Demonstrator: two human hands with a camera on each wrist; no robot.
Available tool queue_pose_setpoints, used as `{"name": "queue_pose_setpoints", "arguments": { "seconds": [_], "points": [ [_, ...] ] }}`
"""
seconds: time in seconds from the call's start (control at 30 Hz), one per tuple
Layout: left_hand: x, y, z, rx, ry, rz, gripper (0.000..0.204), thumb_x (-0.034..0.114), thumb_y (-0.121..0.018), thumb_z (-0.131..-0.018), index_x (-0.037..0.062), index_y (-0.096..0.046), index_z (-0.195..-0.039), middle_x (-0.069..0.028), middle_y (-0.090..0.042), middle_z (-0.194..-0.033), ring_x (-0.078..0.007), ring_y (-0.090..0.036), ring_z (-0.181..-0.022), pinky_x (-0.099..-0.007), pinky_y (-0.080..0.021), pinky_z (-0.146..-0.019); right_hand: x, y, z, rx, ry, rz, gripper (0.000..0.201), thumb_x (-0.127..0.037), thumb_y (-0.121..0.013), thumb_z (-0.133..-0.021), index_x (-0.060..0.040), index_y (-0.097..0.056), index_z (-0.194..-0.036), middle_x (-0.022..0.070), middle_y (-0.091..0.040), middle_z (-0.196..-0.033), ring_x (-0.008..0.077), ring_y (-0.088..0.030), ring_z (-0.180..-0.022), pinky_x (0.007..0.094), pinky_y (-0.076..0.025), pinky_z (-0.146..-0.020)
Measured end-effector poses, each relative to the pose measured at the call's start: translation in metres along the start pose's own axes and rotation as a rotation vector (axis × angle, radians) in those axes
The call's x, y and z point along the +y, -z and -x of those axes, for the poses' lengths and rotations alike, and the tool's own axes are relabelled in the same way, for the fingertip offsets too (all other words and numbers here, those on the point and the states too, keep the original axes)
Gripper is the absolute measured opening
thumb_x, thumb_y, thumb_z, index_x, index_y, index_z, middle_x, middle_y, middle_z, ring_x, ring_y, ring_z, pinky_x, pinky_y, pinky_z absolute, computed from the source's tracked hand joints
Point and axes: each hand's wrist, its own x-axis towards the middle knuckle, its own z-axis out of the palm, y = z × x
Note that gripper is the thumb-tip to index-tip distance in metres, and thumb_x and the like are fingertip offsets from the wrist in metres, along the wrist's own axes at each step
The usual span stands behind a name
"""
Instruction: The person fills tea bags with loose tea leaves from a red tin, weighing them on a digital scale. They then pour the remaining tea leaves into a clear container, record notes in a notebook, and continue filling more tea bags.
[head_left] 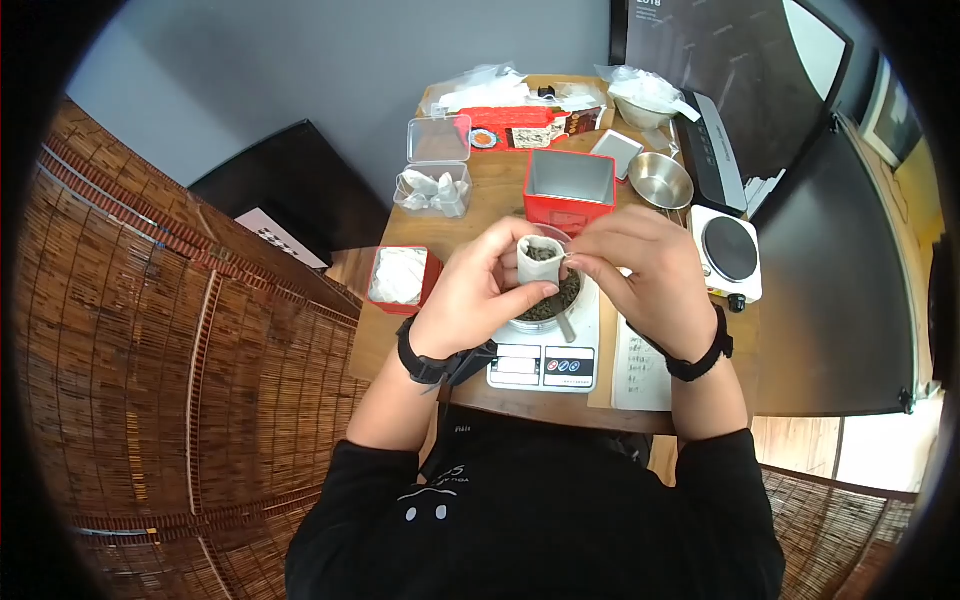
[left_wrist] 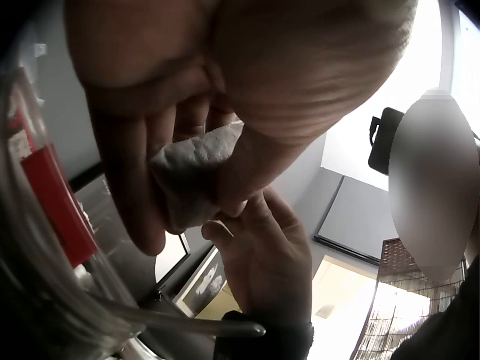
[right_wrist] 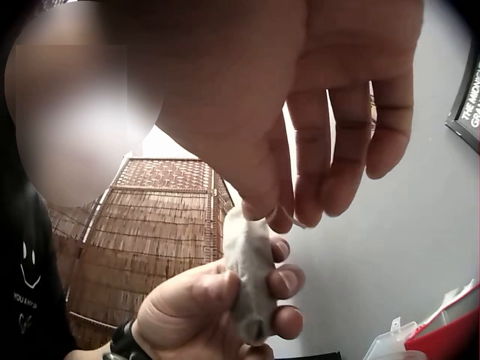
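My left hand [head_left: 470, 295] holds a small white cloth tea bag [head_left: 540, 270] upright, thumb on one side and fingers on the other. Dark dried leaves show through its open mouth. At the bag's right rim, my right hand [head_left: 655, 275] pinches with thumb and forefinger; its other fingers [right_wrist: 349, 176] stay extended. Both hands are over a clear bowl [head_left: 535, 324] of dried leaves, partly hidden by them. A spoon [head_left: 567, 328] leans out of the bowl toward me. Beneath is a white kitchen scale [head_left: 515, 378].
Left stand a red tin [head_left: 433, 275] of white bags and a clear box [head_left: 450, 203] with filled bags. An open red tin [head_left: 570, 212] is behind the hands. To the right are a metal bowl [head_left: 661, 182], a hot plate [head_left: 730, 250] and a handwritten sheet [head_left: 640, 375].
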Motion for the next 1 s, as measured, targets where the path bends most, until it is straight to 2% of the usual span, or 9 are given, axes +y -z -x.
{"name": "queue_pose_setpoints", "arguments": {
  "seconds": [0.07, 0.23, 0.43, 0.53, 0.6, 0.67, 0.77, 0.87, 1.0],
  "points": [
    [0.001, -0.001, 0.001, -0.041, -0.025, -0.069, 0.045, -0.007, -0.077, -0.095, 0.0014, -0.054, -0.132, -0.0078, -0.067, -0.124, -0.0152, -0.066, -0.119, -0.0312, -0.055, -0.098, -0.002, 0.0, 0.003, -0.069, -0.057, -0.029, 0.011, -0.015, -0.086, -0.085, -0.0087, -0.08, -0.092, 0.0057, -0.076, -0.087, 0.0283, -0.072, -0.08, 0.0399, -0.058, -0.073],
    [0.013, -0.007, 0.002, -0.115, -0.085, -0.108, 0.043, -0.004, -0.077, -0.096, 0.0013, -0.055, -0.133, -0.0081, -0.068, -0.126, -0.0143, -0.066, -0.118, -0.0296, -0.053, -0.098, -0.014, -0.001, 0.002, -0.057, -0.021, -0.053, 0.007, -0.011, -0.083, -0.086, -0.0083, -0.08, -0.091, 0.0064, -0.074, -0.081, 0.0285, -0.072, -0.076, 0.0393, -0.058, -0.068],
    [0.019, -0.007, 0.002, 0.1, -0.185, -0.443, 0.003, -0.002, -0.073, -0.099, -0.0024, -0.071, -0.098, -0.0099, -0.077, -0.09, -0.0184, -0.076, -0.087, -0.0316, -0.059, -0.08, -0.02, 0.017, 0.001, 0.069, 0.011, 0.043, 0.007, -0.008, -0.084, -0.084, -0.0066, -0.079, -0.088, 0.0063, -0.073, -0.078, 0.0275, -0.073, -0.074, 0.0376, -0.057, -0.066],
    [0.028, -0.006, 0.005, 0.136, -0.278, -0.644, 0.007, 0.007, -0.078, -0.097, 0.0018, -0.073, -0.097, -0.0111, -0.077, -0.089, -0.0256, -0.074, -0.078, -0.0347, -0.055, -0.071, -0.021, 0.025, 0.001, 0.125, 0.007, 0.104, 0.007, -0.006, -0.084, -0.082, -0.0057, -0.078, -0.086, 0.0066, -0.071, -0.075, 0.0278, -0.071, -0.069, 0.037, -0.055, -0.063],
    [0.031, -0.003, 0.004, 0.134, -0.256, -0.678, 0.005, -0.001, -0.077, -0.093, -0.0003, -0.073, -0.095, -0.0086, -0.076, -0.09, -0.0211, -0.075, -0.083, -0.032, -0.058, -0.079, -0.024, 0.026, 0.001, 0.099, -0.012, 0.119, 0.007, -0.006, -0.084, -0.083, -0.0058, -0.077, -0.086, 0.0063, -0.07, -0.075, 0.0279, -0.07, -0.068, 0.0374, -0.054, -0.062],
    [0.03, 0.001, -0.002, 0.14, -0.498, -0.758, 0.006, 0.0, -0.08, -0.091, 0.0018, -0.074, -0.094, -0.0061, -0.07, -0.085, -0.0198, -0.069, -0.074, -0.0322, -0.054, -0.072, -0.024, 0.024, 0.001, 0.091, 0.001, 0.104, 0.008, -0.006, -0.084, -0.082, -0.006, -0.077, -0.086, 0.0059, -0.07, -0.074, 0.0278, -0.069, -0.067, 0.0376, -0.054, -0.061],
    [0.035, 0.007, 0.0, 0.108, -0.532, -0.954, 0.008, 0.001, -0.081, -0.089, 0.0022, -0.074, -0.092, -0.0052, -0.065, -0.081, -0.02, -0.062, -0.069, -0.0333, -0.05, -0.066, -0.023, 0.021, 0.002, 0.057, 0.029, 0.087, 0.009, -0.006, -0.084, -0.082, -0.0063, -0.076, -0.086, 0.0054, -0.07, -0.074, 0.0277, -0.069, -0.067, 0.0378, -0.054, -0.062],
    [0.043, 0.013, 0.009, 0.06, -0.281, -0.854, 0.007, 0.001, -0.081, -0.089, 0.0013, -0.074, -0.091, -0.0067, -0.064, -0.08, -0.0204, -0.06, -0.07, -0.0338, -0.048, -0.064, -0.024, 0.02, 0.001, 0.023, 0.043, 0.08, 0.01, -0.006, -0.085, -0.082, -0.0064, -0.076, -0.087, 0.0051, -0.07, -0.074, 0.0276, -0.069, -0.068, 0.0374, -0.054, -0.063],
    [0.054, 0.052, 0.005, 0.275, -0.337, -1.081, 0.008, 0.002, -0.079, -0.092, -0.0008, -0.072, -0.092, -0.0079, -0.066, -0.082, -0.0183, -0.064, -0.074, -0.033, -0.05, -0.067, -0.025, 0.031, 0.001, 0.046, 0.004, 0.1, 0.01, -0.005, -0.086, -0.081, -0.0057, -0.077, -0.087, 0.0064, -0.071, -0.075, 0.027, -0.071, -0.069, 0.0361, -0.055, -0.063]
  ]
}}
